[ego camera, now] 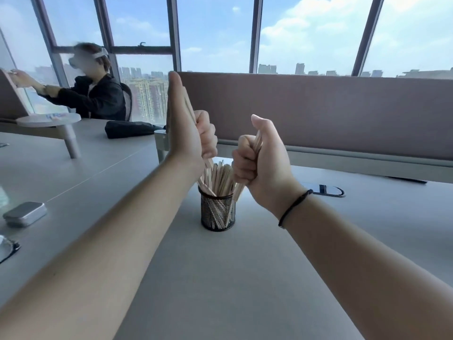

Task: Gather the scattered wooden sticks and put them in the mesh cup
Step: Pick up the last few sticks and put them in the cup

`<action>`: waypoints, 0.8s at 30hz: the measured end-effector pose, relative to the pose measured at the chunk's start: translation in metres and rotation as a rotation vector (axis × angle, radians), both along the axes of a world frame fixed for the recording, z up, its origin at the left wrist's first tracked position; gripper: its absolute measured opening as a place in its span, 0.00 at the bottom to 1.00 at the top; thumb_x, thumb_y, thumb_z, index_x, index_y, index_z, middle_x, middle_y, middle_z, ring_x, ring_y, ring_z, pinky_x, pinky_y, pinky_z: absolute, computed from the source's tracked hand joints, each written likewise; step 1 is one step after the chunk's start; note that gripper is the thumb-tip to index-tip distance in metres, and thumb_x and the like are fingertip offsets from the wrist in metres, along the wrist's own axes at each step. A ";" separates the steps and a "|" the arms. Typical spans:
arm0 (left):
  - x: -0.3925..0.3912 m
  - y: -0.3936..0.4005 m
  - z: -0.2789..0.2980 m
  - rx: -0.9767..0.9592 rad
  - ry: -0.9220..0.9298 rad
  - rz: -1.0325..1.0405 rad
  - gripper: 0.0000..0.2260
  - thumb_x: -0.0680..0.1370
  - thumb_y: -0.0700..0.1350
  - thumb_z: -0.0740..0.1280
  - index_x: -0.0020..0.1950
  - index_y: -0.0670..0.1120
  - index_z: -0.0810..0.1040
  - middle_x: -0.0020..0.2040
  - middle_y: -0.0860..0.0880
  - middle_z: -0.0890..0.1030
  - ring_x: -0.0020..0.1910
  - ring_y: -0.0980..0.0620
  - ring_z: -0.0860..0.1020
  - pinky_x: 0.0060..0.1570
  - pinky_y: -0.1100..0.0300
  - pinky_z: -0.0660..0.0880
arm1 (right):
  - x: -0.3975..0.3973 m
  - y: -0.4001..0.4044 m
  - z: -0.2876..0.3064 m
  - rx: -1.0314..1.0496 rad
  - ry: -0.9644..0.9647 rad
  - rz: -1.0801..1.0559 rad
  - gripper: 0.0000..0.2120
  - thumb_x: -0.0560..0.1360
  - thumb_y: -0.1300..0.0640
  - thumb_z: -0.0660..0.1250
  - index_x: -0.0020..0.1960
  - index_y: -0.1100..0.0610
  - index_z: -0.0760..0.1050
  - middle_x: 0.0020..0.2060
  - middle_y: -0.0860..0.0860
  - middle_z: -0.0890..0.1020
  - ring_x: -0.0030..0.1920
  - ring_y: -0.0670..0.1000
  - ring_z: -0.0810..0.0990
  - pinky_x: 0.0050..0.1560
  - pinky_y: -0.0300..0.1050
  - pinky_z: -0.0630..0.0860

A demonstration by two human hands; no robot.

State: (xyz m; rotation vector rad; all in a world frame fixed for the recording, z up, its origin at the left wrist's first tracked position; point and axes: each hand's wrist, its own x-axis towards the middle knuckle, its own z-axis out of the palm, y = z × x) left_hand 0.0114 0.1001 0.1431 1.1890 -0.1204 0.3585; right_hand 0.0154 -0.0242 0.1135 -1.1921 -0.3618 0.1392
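Observation:
A black mesh cup (218,212) stands on the grey desk (220,278), packed with wooden sticks (220,174) that fan out above its rim. My left hand (188,133) is raised just above and left of the cup. It grips a few sticks; part of the hand points straight up while other fingers curl round them. My right hand (259,158) hovers right of the cup as a fist, thumb up, around a bundle of sticks (257,142) whose lower ends (239,192) reach down beside the rim.
A silver tin (24,213) lies at the left. A black pouch (130,128) and a white stand (49,120) sit further back. A phone (323,189) lies right of the cup. A partition (318,114) runs behind. Another person (95,96) sits far left.

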 end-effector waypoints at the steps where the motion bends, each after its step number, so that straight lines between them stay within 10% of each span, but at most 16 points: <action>1: 0.007 0.003 0.002 0.006 0.015 0.018 0.32 0.73 0.77 0.49 0.33 0.48 0.49 0.26 0.49 0.52 0.25 0.49 0.50 0.30 0.54 0.46 | 0.007 0.008 0.007 0.010 -0.017 -0.016 0.23 0.77 0.42 0.55 0.32 0.54 0.50 0.26 0.51 0.52 0.29 0.52 0.47 0.32 0.48 0.45; 5: 0.028 0.011 -0.006 0.044 0.072 0.040 0.37 0.72 0.79 0.48 0.28 0.45 0.62 0.24 0.49 0.54 0.24 0.49 0.53 0.27 0.58 0.52 | 0.032 0.033 0.018 0.000 -0.067 -0.105 0.22 0.78 0.45 0.56 0.30 0.55 0.57 0.25 0.52 0.57 0.24 0.52 0.55 0.29 0.45 0.56; 7: 0.040 0.017 -0.014 0.073 0.113 0.045 0.46 0.72 0.78 0.49 0.57 0.39 0.83 0.25 0.49 0.55 0.23 0.50 0.55 0.25 0.60 0.55 | 0.041 0.041 0.016 -0.091 -0.123 -0.172 0.21 0.79 0.48 0.56 0.31 0.58 0.64 0.23 0.53 0.62 0.23 0.52 0.61 0.30 0.46 0.61; 8: 0.046 0.020 -0.020 0.083 0.131 0.045 0.47 0.72 0.78 0.50 0.68 0.41 0.78 0.26 0.48 0.55 0.23 0.50 0.55 0.24 0.61 0.56 | 0.043 0.044 0.014 -0.145 -0.159 -0.203 0.20 0.80 0.51 0.55 0.32 0.60 0.67 0.22 0.54 0.64 0.23 0.53 0.63 0.30 0.45 0.64; 11: 0.056 0.027 -0.032 0.171 0.185 -0.023 0.35 0.73 0.76 0.52 0.28 0.45 0.69 0.26 0.46 0.58 0.23 0.48 0.59 0.26 0.59 0.56 | 0.050 0.049 0.004 -0.266 -0.237 -0.224 0.19 0.81 0.60 0.55 0.35 0.65 0.72 0.20 0.54 0.71 0.21 0.51 0.69 0.26 0.40 0.69; 18: 0.057 0.037 -0.041 0.207 0.175 -0.085 0.32 0.76 0.72 0.50 0.30 0.44 0.66 0.28 0.47 0.55 0.25 0.49 0.58 0.28 0.58 0.57 | 0.063 0.042 -0.016 -0.782 -0.499 -0.350 0.15 0.81 0.59 0.57 0.40 0.63 0.75 0.31 0.44 0.83 0.36 0.45 0.81 0.38 0.41 0.77; 19: 0.056 0.035 -0.042 0.203 0.177 -0.072 0.35 0.75 0.74 0.50 0.38 0.39 0.64 0.30 0.46 0.53 0.28 0.49 0.56 0.28 0.58 0.56 | 0.064 0.040 -0.019 -0.890 -0.559 -0.368 0.15 0.80 0.57 0.57 0.42 0.63 0.76 0.35 0.47 0.84 0.40 0.49 0.81 0.40 0.45 0.77; 20: 0.056 0.033 -0.042 0.185 0.169 -0.036 0.46 0.73 0.76 0.50 0.70 0.37 0.69 0.31 0.46 0.51 0.29 0.48 0.54 0.29 0.58 0.54 | 0.063 0.038 -0.023 -1.014 -0.611 -0.377 0.15 0.80 0.56 0.56 0.43 0.62 0.76 0.38 0.51 0.83 0.42 0.54 0.80 0.41 0.49 0.76; 21: 0.055 0.032 -0.041 0.173 0.154 -0.011 0.42 0.71 0.78 0.52 0.73 0.52 0.73 0.32 0.47 0.51 0.31 0.48 0.52 0.30 0.56 0.52 | 0.064 0.035 -0.028 -1.132 -0.654 -0.365 0.15 0.81 0.56 0.55 0.45 0.61 0.76 0.39 0.53 0.82 0.43 0.57 0.78 0.41 0.50 0.73; 24: 0.053 0.027 -0.039 0.254 0.136 0.041 0.19 0.65 0.78 0.60 0.41 0.66 0.78 0.28 0.49 0.55 0.29 0.50 0.56 0.36 0.51 0.57 | 0.066 0.030 -0.045 -1.366 -0.811 -0.278 0.17 0.81 0.52 0.51 0.47 0.56 0.77 0.40 0.49 0.80 0.47 0.55 0.74 0.47 0.48 0.70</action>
